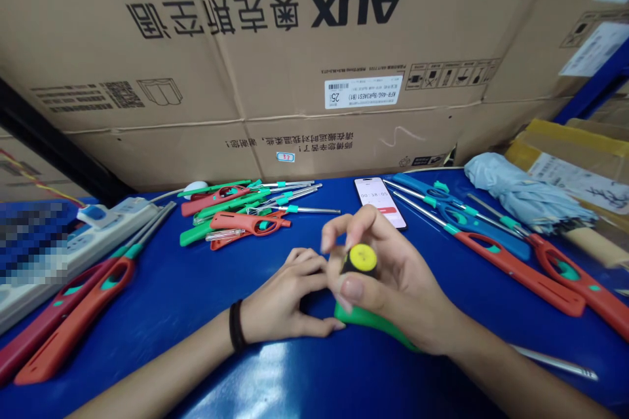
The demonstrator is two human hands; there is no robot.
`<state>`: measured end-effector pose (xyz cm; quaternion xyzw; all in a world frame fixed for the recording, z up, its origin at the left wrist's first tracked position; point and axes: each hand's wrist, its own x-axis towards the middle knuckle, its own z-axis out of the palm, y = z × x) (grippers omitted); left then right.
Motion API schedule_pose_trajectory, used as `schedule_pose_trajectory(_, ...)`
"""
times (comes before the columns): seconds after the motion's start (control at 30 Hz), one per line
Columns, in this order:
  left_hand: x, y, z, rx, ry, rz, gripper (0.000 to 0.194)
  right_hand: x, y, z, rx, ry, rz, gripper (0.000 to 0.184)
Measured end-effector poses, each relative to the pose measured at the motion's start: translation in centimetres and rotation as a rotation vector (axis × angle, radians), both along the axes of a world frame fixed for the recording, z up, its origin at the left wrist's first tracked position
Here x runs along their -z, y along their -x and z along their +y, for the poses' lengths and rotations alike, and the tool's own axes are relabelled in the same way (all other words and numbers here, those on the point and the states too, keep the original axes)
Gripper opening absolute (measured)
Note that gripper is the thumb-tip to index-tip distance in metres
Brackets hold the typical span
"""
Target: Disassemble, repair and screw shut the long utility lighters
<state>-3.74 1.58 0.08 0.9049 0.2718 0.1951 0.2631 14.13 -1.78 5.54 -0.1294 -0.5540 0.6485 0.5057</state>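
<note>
My right hand [388,275] pinches a small black cylinder with a yellow round top [361,258] between thumb and fingers, just above a green long-nozzle lighter [378,324] lying on the blue table. The lighter's metal nozzle [555,361] sticks out to the right under my forearm. My left hand [287,301], with a black band on the wrist, is curled against the green lighter's handle end, fingers closed beside the cylinder.
A pile of green and red lighters [240,213] lies at back left, two red ones [73,314] at near left, blue and red ones [501,242] at right. A phone with a timer [379,201], a power strip [73,242], a folded umbrella [521,193] and cardboard boxes [295,46] surround them.
</note>
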Motion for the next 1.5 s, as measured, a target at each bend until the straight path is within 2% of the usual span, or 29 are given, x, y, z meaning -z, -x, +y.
schedule_pose_trajectory(0.07,0.0,0.0,0.0,0.005,-0.023,-0.019,0.027,0.2,-0.1,-0.1,0.020,0.000,-0.024,0.012)
schedule_pose_trajectory(0.17,-0.1,0.0,-0.1,-0.001,-0.016,-0.029,0.028,0.0,-0.3,-0.2,0.058,-0.085,-0.170,0.030)
schedule_pose_trajectory(0.23,-0.1,0.0,0.0,-0.012,0.008,-0.005,0.031,-0.1,-0.2,-0.3,0.087,-0.150,-0.254,0.023)
schedule_pose_trajectory(0.3,-0.1,0.0,0.0,-0.009,0.013,0.019,0.030,-0.1,-0.1,-0.3,0.098,-0.145,-0.203,0.012)
schedule_pose_trajectory(0.37,0.0,0.0,0.1,0.003,0.002,0.021,0.029,0.1,0.1,-0.4,0.123,-0.109,-0.108,0.024)
schedule_pose_trajectory(0.43,0.0,0.0,0.1,0.009,-0.006,0.004,0.030,0.2,0.0,-0.5,0.146,-0.108,-0.098,0.027)
schedule_pose_trajectory(0.6,0.0,0.0,0.0,-0.004,0.021,-0.021,0.034,-0.2,-0.2,-0.6,0.188,-0.226,-0.351,0.024)
schedule_pose_trajectory(0.67,0.0,0.0,0.0,0.004,0.032,0.001,0.033,-0.2,0.1,-0.6,0.201,-0.244,-0.321,0.015)
schedule_pose_trajectory(0.8,0.0,0.0,0.2,0.019,0.006,0.026,0.028,0.4,0.5,-0.8,0.278,-0.193,-0.197,0.031)
schedule_pose_trajectory(0.9,0.0,0.1,0.2,0.017,0.002,0.003,0.031,0.4,0.1,-0.8,0.246,-0.213,-0.270,0.022)
schedule_pose_trajectory(0.97,0.0,0.0,0.1,0.012,0.016,0.004,0.032,0.1,-0.2,-0.5,0.234,-0.249,-0.328,0.026)
schedule_pose_trajectory(1.03,0.0,0.0,0.1,0.012,0.011,0.003,0.032,-0.1,-0.2,-0.1,0.212,-0.268,-0.308,0.024)
schedule_pose_trajectory(1.13,0.1,0.0,0.1,0.016,-0.031,-0.021,0.030,0.3,-0.1,0.4,0.112,-0.171,-0.167,0.015)
schedule_pose_trajectory(1.2,0.2,0.0,0.1,0.022,-0.049,-0.032,0.031,0.6,0.0,0.6,0.061,-0.074,-0.104,0.021)
schedule_pose_trajectory(1.27,0.3,0.0,0.1,0.013,-0.067,-0.032,0.035,0.8,0.0,0.7,0.020,0.004,-0.096,0.034)
schedule_pose_trajectory(1.33,0.3,0.1,0.1,0.004,-0.082,-0.013,0.036,0.7,-0.1,0.7,-0.003,0.045,-0.112,0.038)
schedule_pose_trajectory(1.5,0.3,0.1,0.0,0.005,-0.046,0.016,0.036,-0.2,-0.1,0.5,0.089,-0.068,-0.152,0.014)
